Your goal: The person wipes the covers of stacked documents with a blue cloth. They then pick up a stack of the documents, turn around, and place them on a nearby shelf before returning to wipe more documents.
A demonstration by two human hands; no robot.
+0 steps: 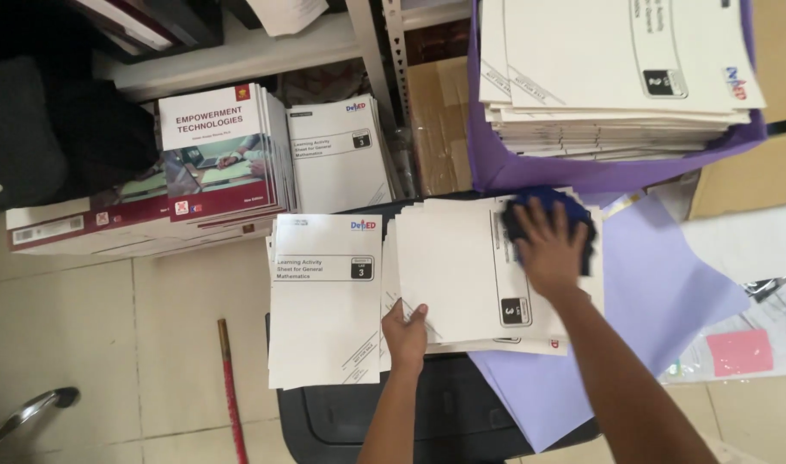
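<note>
overhead, purple box (530, 176) holds white booklets (616, 69); left hand (406, 337) pinches booklet stack (449, 275), right hand (548, 249) spread flat on it.

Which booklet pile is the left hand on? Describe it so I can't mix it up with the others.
Start at the dark case at the bottom centre; two white piles lie on it. The left hand grips the near edge of the right pile, beside the neat left stack. It alone is fanned and turned sideways, with the right hand pressing a blue cloth on it.
</note>
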